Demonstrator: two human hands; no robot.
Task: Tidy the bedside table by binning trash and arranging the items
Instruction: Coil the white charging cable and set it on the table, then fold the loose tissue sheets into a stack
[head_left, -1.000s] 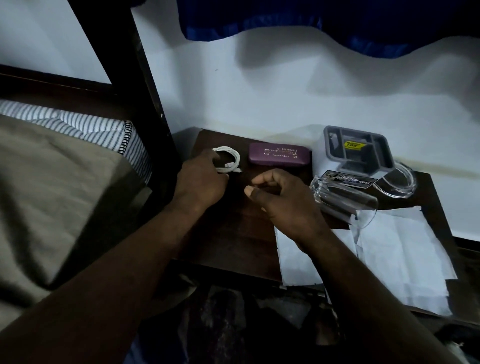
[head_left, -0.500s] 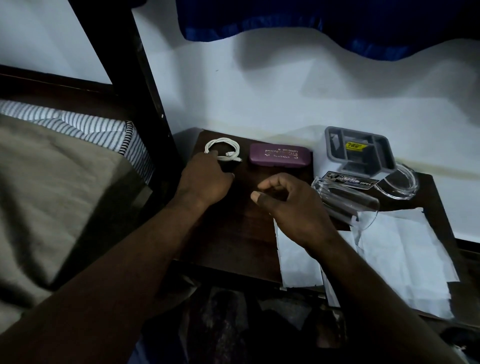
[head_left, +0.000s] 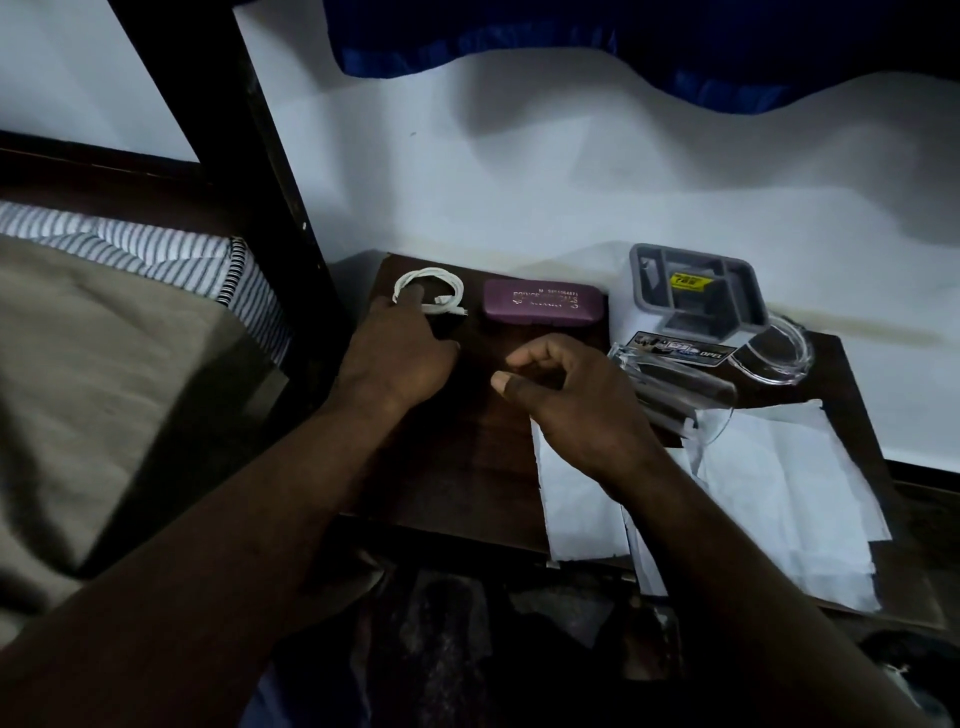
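A straight finger of my left hand (head_left: 400, 348) touches the coiled cable (head_left: 451, 283) at the table's (head_left: 467, 467) back left corner. My right hand (head_left: 576, 405) hovers loosely curled, empty. The grey box (head_left: 638, 283) holds a yellow tag (head_left: 690, 281).

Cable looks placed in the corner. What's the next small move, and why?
Probably lift the left hand away from the coiled white cable: it lies flat at the back corner of the dark wooden table, beside the purple rectangular case. The right hand holds nothing.
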